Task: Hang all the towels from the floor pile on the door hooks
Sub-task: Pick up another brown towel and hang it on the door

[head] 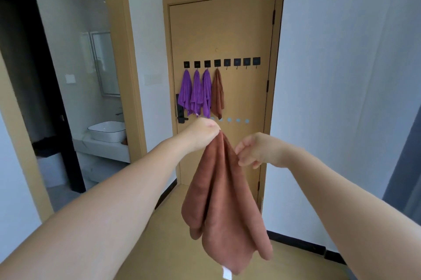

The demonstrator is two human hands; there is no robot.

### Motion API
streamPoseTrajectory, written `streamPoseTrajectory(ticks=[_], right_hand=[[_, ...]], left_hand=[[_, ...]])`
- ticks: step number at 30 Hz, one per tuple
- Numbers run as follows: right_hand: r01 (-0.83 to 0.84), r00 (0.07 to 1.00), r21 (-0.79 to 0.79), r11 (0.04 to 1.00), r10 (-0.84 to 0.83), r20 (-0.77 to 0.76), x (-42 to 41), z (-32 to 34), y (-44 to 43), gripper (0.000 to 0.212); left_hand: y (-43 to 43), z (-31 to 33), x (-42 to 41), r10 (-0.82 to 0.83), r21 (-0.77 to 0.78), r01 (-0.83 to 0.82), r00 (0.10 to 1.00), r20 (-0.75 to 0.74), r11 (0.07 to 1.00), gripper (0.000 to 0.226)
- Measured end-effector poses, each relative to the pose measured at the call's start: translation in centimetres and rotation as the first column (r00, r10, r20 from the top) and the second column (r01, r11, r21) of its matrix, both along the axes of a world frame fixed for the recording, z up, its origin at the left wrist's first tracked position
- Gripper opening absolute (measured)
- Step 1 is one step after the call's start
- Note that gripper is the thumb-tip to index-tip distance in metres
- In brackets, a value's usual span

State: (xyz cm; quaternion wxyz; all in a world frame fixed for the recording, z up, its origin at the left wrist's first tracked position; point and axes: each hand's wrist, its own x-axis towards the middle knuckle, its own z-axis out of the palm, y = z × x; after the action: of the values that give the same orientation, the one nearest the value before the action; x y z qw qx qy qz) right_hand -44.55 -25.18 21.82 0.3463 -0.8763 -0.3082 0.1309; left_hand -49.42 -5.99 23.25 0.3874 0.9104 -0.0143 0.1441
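- Left hand (201, 134) pinches the held brown towel (223, 200) at its top corner, with the fingers bunched tight on the cloth.
- The rest of the cloth hangs free in long folds, with a white tag (227, 273) at the bottom tip.
- Gripping at one point lets the towel drop into a narrow bundle. Judged: that gathered corner is the part meant to go over a hook.
- Right hand (257, 149) is just beside the towel's upper right edge, fingers loosely curled. Cannot tell if the fingertips touch or nip the cloth. Probably there to steady it.
- The towel is in mid-air in front of the door (246, 29), below the hook row (221, 62) and well apart from it.
- The row has eight black hooks, and the four on the left are taken by three purple towels (196, 95) and a hung brown towel (217, 95).
- The first free hook (227, 62) is just right of the hung brown towel. It looks like the likely target, which would keep the colours grouped.
- The floor pile is out of view, so the number of towels left is unknown.
- The next move calls for lifting the pinched corner up to hook height.
- Risk: the hooks look small, so a thick bunch may slip off.
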Motion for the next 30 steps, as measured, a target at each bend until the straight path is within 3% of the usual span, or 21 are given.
streamPoseTrajectory(ticks=[5, 13, 18, 21, 24, 28, 30], right_hand=[[0.066, 0.998, 0.277, 0.959, -0.067, -0.006, 4.5, -0.1, 2.3, 0.018], [0.168, 0.984, 0.366, 0.915, -0.134, -0.116, 13.0, -1.0, 6.2, 0.010], [0.136, 0.988, 0.280, 0.950, -0.150, 0.031, 19.0, 0.3, 9.9, 0.006], [0.096, 0.988, 0.145, 0.985, -0.112, 0.102, 22.8, 1.9, 12.1, 0.024], [0.086, 0.975, 0.027, 0.996, -0.090, 0.205, 26.2, 2.8, 14.2, 0.029], [0.111, 0.936, 0.020, 0.994, -0.112, 0.334, 30.1, 2.9, 16.5, 0.022], [0.128, 0.913, 0.021, 0.992, -0.126, 0.388, 32.2, 2.8, 17.4, 0.020]], left_hand=[[-0.3, -0.1, 4.7, -0.015, 0.036, 0.014, 1.000, 0.027, 0.999, 0.026], [3.8, -0.9, 13.0, -0.043, 0.077, 0.045, 0.999, -0.020, 0.996, 0.026], [8.2, -0.9, 19.6, -0.094, 0.147, 0.097, 0.995, -0.028, 0.984, 0.025], [11.2, -0.6, 23.3, -0.130, 0.143, 0.137, 0.990, -0.058, 0.980, 0.020], [13.9, -0.4, 26.7, -0.163, 0.158, 0.170, 0.985, -0.057, 0.973, 0.017], [16.9, -0.5, 31.0, -0.283, 0.053, 0.286, 0.957, -0.059, 0.957, 0.017], [18.2, -0.8, 33.2, -0.305, 0.095, 0.310, 0.950, -0.061, 0.946, 0.018]])
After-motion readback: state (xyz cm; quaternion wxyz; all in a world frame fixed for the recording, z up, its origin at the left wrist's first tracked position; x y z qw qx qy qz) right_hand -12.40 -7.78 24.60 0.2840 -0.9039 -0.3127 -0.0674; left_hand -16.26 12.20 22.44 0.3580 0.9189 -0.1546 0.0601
